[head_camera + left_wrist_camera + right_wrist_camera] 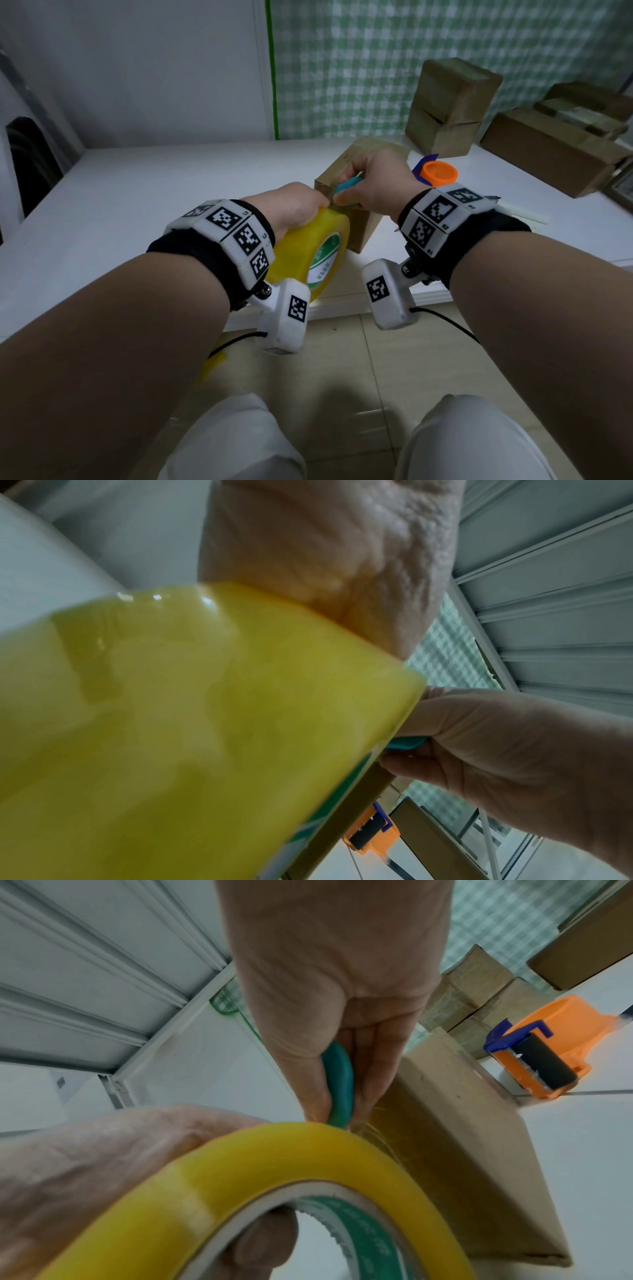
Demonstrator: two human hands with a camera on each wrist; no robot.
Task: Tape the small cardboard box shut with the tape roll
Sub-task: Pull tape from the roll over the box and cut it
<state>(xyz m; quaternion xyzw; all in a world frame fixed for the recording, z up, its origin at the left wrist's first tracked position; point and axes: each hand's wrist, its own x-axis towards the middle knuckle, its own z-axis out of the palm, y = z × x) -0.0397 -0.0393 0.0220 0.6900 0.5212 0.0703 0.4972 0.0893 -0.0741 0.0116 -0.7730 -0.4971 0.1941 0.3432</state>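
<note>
A small brown cardboard box (342, 171) (455, 1150) stands near the table's front edge. My left hand (294, 209) grips a big yellow tape roll (308, 253) (192, 723) (274, 1164) held just in front of the box, fingers through its core. A strip of tape runs from the roll onto the box's near face. My right hand (373, 185) (335, 1042) pinches a small teal cutter (347, 185) (339, 1085) (405, 744) between thumb and fingers, its tip at the tape where roll meets box.
An orange and blue tape dispenser (436, 171) (548, 1056) lies behind the box on the white table (154, 192). More cardboard boxes (448, 106) stand at the back right by a checked curtain. Tiled floor and my knees are below the table edge.
</note>
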